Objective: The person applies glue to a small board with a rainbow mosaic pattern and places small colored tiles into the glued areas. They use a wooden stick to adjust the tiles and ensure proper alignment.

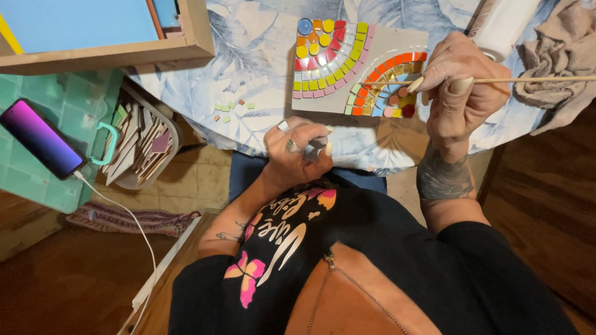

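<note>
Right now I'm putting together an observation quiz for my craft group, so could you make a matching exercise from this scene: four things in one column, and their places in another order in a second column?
Things:
1. thin wooden stick
2. purple-screened phone
3. square mosaic board with coloured tile arcs
4. crumpled beige cloth

Places:
A. on the green plastic box, cable plugged in
B. pinched in the right hand
C. at the table's far right edge
D. flat on the leaf-patterned tablecloth, ahead of the left hand

Pairs: 1-B, 2-A, 3-D, 4-C
</note>
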